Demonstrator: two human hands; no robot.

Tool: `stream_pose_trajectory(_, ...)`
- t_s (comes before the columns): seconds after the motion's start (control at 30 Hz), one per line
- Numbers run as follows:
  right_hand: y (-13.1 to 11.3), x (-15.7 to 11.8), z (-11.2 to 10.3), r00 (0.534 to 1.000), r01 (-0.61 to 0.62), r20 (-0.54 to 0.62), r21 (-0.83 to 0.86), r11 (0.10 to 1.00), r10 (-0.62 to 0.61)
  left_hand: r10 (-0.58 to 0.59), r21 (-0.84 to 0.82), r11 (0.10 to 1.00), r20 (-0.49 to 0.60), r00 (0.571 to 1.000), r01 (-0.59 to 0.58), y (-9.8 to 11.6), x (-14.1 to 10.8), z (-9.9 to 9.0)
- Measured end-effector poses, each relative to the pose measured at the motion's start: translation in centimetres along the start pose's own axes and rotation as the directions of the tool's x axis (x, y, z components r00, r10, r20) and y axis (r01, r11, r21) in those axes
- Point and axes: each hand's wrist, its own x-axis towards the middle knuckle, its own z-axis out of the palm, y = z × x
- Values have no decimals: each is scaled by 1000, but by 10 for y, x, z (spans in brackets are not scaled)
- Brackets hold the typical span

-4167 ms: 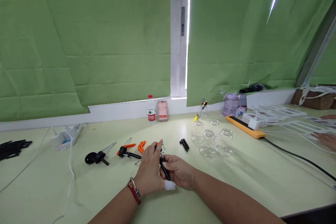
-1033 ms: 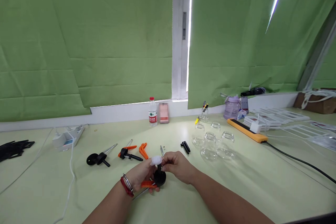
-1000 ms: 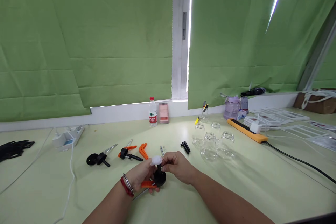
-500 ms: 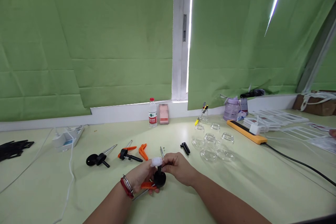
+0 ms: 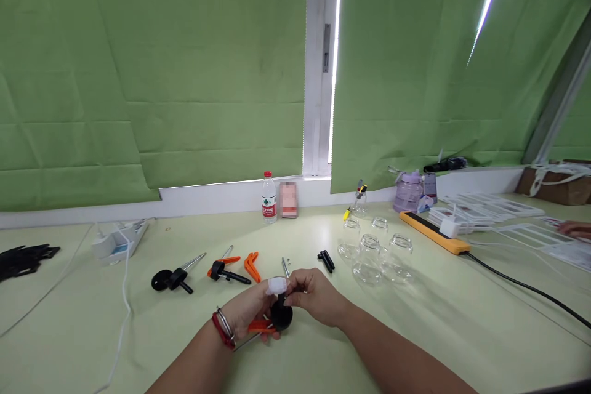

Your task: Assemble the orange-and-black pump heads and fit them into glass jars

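Note:
My left hand (image 5: 252, 311), its thumb wrapped in white, is closed around a black round-capped part (image 5: 281, 316) with an orange lever (image 5: 261, 325) and a thin metal rod (image 5: 247, 341). My right hand (image 5: 316, 297) pinches at the black stem on top of that part; what sits between its fingertips is hidden. Just beyond the hands a loose metal rod (image 5: 285, 267) lies on the table. Loose orange levers (image 5: 252, 266) and a similar black assembly (image 5: 226, 272) rest to the left, with another black assembly (image 5: 178, 279) farther left. Black tubes (image 5: 325, 261) lie beyond my right hand.
Several clear glass jars (image 5: 368, 265) stand at the right, near an orange-and-black power strip (image 5: 434, 234). A water bottle (image 5: 268, 200) is at the back. White cable (image 5: 124, 295) runs down the left side. Another person's hand (image 5: 575, 229) shows at the right edge.
My hands keep nearly the same place and hold, with only slight shifts of the fingers and the black part. At the right edge, the other person's hand has come farther into view.

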Motion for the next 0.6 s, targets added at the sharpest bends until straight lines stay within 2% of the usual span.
stream_pose_trajectory(0.23, 11, 2, 0, 1000, 2, 31, 106, 994, -5, 22, 5, 1000, 19, 1000, -22, 1, 1, 1)
stream_pose_trajectory(0.43, 5, 0, 0, 998, 31, 47, 106, 994, -36, 61, -18, 998, 50, 997, -60, 1, -1, -1)
stream_pose_trajectory(0.6, 2, -1, 1, 999, -3, 32, 123, 992, -1, 53, -14, 999, 48, 997, -52, 2, -2, 1)
